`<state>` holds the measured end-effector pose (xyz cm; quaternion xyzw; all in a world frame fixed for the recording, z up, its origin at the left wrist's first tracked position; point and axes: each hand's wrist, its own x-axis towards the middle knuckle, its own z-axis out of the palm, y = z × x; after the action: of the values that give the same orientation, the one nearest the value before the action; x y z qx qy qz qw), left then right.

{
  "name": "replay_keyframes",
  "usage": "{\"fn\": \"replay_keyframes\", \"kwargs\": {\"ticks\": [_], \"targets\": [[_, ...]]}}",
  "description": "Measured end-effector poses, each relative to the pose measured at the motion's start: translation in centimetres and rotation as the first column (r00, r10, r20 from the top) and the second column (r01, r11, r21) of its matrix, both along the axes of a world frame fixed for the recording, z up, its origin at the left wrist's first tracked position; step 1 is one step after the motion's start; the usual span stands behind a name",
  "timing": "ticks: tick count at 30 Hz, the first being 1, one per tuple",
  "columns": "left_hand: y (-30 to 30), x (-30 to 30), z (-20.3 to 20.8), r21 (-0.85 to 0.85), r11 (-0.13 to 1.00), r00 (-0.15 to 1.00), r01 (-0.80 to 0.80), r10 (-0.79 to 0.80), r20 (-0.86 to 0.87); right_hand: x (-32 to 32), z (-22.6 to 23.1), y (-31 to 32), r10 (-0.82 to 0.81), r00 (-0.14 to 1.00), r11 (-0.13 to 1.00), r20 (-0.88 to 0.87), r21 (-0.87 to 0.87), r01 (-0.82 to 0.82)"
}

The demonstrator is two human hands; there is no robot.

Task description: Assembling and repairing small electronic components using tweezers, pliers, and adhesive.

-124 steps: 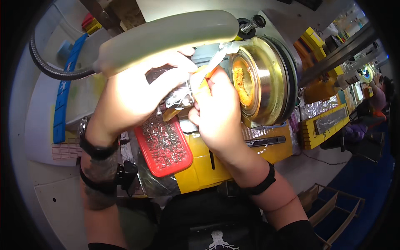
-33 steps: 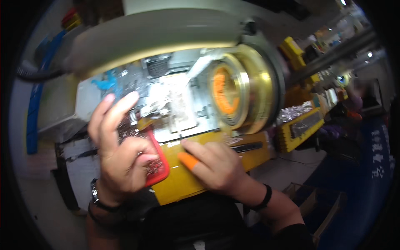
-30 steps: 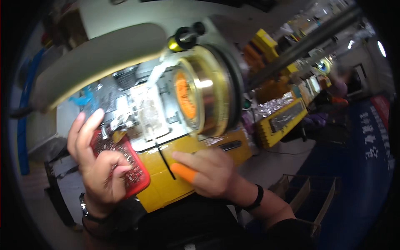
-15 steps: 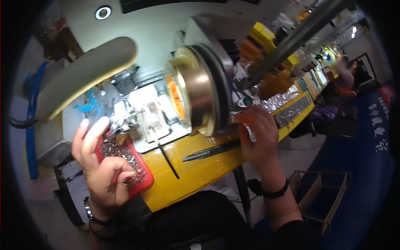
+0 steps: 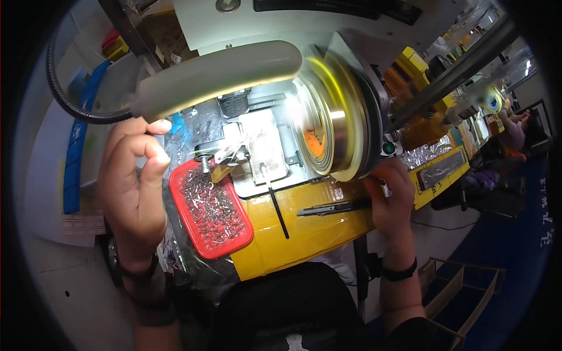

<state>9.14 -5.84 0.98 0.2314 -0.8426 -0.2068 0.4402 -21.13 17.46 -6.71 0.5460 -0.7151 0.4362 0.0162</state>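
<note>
My left hand (image 5: 133, 181) is raised at the left under the lamp, its fingers bent but apart, with nothing visible in them. Beside it sits a red tray (image 5: 244, 245) full of small shiny metal pieces. My right hand (image 5: 391, 202) is closed at the lower right of a machine's round spool-like wheel (image 5: 342, 134); a small pale glint shows between its fingers, too little to name. The wheel partly hides its fingertips. A small metal clamp-like fixture (image 5: 231, 153) stands between the tray and a pale block (image 5: 263, 146).
A long grey lamp (image 5: 222, 73) on a flexible neck hangs over the work. On the yellow table top (image 5: 293, 245) lie a utility knife (image 5: 333, 207) and a thin black stick (image 5: 279, 213). A metal bar (image 5: 456, 64) slants across the right. Another person is at the far right.
The view has swung left, so the machine sits further right in it. My left hand has moved off the red tray to its left. The orange at my right hand shows less.
</note>
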Motion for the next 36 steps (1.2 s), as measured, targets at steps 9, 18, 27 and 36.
{"fn": "replay_keyframes", "kwargs": {"ticks": [9, 18, 27, 36], "targets": [[0.3, -0.3, -4.5, 0.315, 0.94, 0.992, 0.127, -0.118, -0.049, 0.7, -2.1, 0.6, -0.109, 0.989, 0.985, -0.1, -0.146, 0.093], [0.6, 0.5, -6.1, 0.379, 0.924, 0.996, 0.057, -0.028, -0.083, 0.9, -2.3, 0.5, -0.105, 0.986, 0.99, -0.13, -0.11, 0.09], [0.7, 1.5, -4.8, 0.236, 0.968, 0.996, -0.08, 0.068, 0.058, 1.3, -2.3, 0.1, -0.126, 0.978, 0.987, -0.164, -0.119, 0.108], [0.8, 2.2, -4.0, 0.225, 0.974, 0.962, -0.03, -0.033, 0.273, 1.2, -1.9, 0.3, -0.123, 0.976, 0.99, -0.181, -0.095, 0.107]]}}
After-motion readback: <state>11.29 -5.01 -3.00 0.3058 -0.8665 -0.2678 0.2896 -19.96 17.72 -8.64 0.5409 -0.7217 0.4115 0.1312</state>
